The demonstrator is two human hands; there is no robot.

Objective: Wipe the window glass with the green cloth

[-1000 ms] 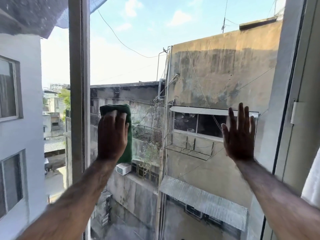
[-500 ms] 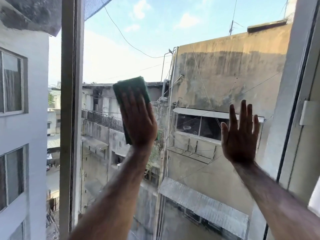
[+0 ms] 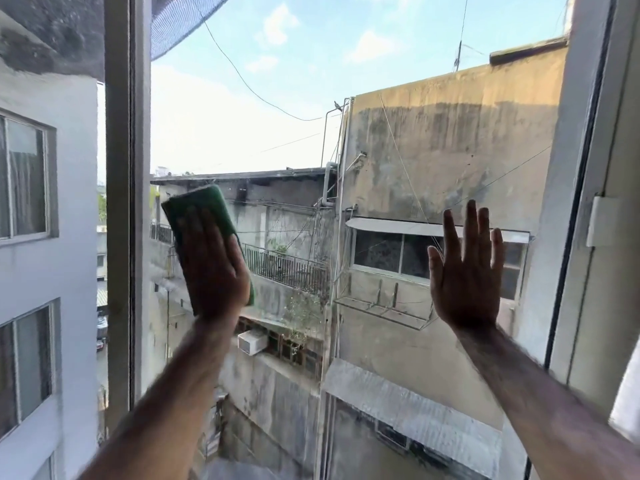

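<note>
The window glass (image 3: 294, 116) fills the middle of the view, with buildings and sky behind it. A folded green cloth (image 3: 204, 207) lies flat against the pane at middle left. My left hand (image 3: 213, 268) presses on it with flat fingers, covering its lower part. My right hand (image 3: 465, 271) rests flat on the glass at the right, fingers spread and pointing up, holding nothing.
A grey vertical frame bar (image 3: 123, 202) stands just left of the cloth. The right window frame (image 3: 588, 168) with a white latch (image 3: 601, 220) runs close to my right hand. A white curtain edge (image 3: 627, 403) shows at the far right.
My left hand slid the cloth up and to the right across the pane, then back down and a little left. My right hand stayed flat on the glass.
</note>
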